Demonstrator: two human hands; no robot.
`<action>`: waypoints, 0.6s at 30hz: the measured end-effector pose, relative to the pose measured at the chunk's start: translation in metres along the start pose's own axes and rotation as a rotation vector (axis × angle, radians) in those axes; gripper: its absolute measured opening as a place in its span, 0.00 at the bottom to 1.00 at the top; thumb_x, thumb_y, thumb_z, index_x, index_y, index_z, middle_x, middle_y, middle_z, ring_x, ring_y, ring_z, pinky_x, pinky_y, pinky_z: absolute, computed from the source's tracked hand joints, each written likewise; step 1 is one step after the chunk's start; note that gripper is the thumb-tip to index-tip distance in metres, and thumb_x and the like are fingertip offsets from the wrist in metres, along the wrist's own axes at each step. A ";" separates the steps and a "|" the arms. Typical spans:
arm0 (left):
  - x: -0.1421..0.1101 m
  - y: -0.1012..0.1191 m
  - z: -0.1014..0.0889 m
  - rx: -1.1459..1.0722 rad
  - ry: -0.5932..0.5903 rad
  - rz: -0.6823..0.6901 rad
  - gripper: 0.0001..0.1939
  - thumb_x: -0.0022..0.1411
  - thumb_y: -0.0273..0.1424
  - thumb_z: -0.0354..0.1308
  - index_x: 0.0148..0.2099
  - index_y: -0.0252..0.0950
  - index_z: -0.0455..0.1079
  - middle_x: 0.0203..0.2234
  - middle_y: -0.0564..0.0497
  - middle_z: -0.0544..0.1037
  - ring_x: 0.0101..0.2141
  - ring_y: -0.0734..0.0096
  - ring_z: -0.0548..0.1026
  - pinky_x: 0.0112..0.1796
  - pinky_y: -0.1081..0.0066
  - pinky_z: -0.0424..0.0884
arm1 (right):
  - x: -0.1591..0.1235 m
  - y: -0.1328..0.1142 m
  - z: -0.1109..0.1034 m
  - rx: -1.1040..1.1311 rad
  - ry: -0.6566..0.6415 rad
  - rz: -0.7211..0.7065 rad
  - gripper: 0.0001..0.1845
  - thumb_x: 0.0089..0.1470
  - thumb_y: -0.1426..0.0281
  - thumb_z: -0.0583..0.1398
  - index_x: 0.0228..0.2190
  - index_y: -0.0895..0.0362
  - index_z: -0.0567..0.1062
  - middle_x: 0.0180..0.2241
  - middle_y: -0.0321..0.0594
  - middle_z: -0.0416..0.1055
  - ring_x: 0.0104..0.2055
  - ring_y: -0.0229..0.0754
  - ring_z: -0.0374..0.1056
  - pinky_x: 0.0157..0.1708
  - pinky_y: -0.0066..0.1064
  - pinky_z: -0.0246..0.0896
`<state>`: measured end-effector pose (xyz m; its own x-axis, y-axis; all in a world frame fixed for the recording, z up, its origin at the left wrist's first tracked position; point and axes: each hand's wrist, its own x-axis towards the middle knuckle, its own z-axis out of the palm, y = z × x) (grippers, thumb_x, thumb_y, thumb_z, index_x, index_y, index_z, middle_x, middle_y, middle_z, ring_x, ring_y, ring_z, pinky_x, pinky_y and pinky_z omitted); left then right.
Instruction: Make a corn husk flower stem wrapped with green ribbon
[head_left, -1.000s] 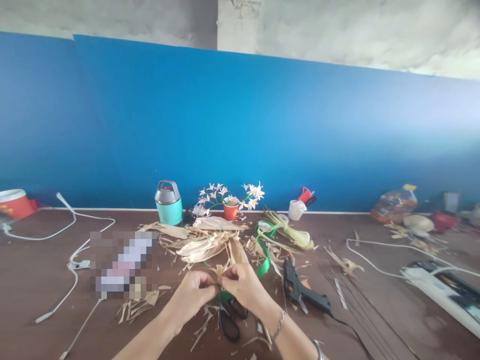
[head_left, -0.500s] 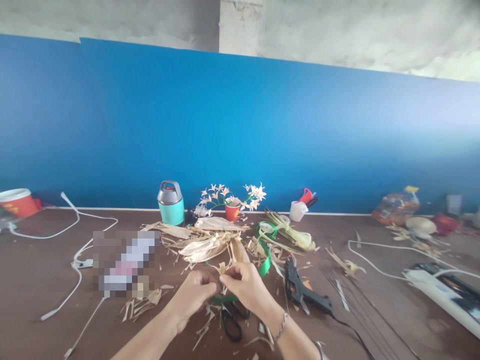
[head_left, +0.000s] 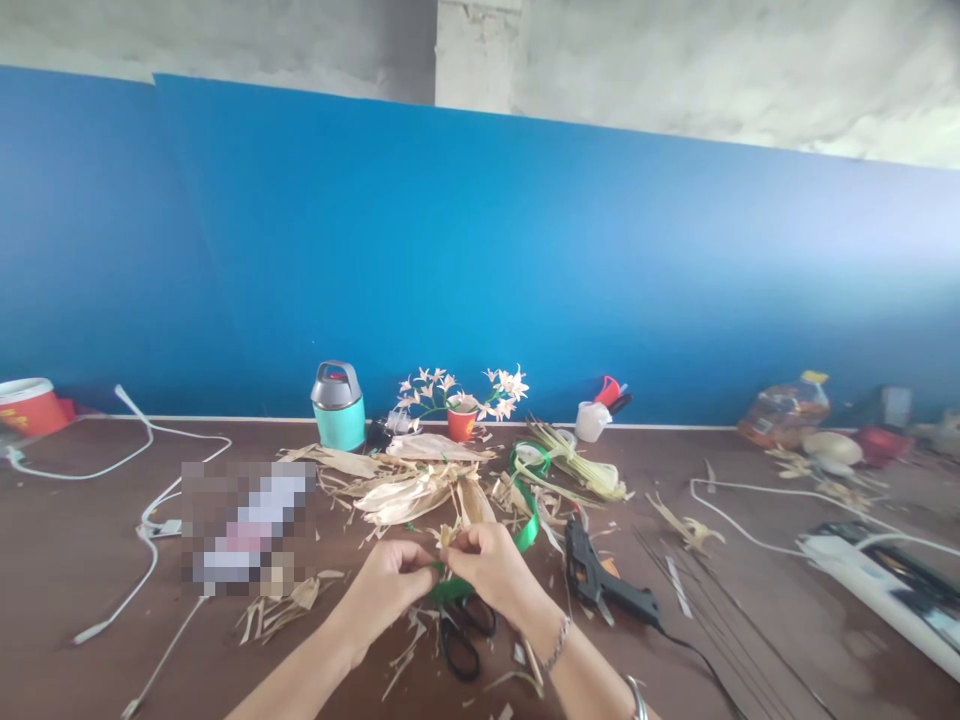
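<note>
Right fingers (head_left: 459,562) pinch a husk flower (head_left: 447,537), seemingly to steady it. Left fingers (head_left: 417,578) press together beside it, contents hidden; scissors (head_left: 459,650) lie handy below

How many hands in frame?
2: left hand and right hand, close together at lower centre; the right pinches a pale, flower-like piece. No others visible.
</note>
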<state>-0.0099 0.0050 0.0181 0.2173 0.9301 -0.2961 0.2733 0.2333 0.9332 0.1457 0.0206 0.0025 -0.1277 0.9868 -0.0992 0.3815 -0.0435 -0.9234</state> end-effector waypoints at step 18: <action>0.000 -0.002 0.000 0.020 0.042 0.032 0.08 0.46 0.32 0.57 0.21 0.35 0.66 0.15 0.59 0.62 0.20 0.76 0.56 0.24 0.73 0.50 | -0.003 -0.005 0.001 -0.023 0.009 -0.002 0.09 0.43 0.70 0.60 0.15 0.59 0.70 0.16 0.35 0.63 0.21 0.36 0.57 0.20 0.27 0.50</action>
<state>-0.0103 0.0045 0.0167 0.1870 0.9482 -0.2567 0.2856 0.1975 0.9378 0.1436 0.0177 0.0071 -0.1206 0.9883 -0.0938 0.4020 -0.0378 -0.9148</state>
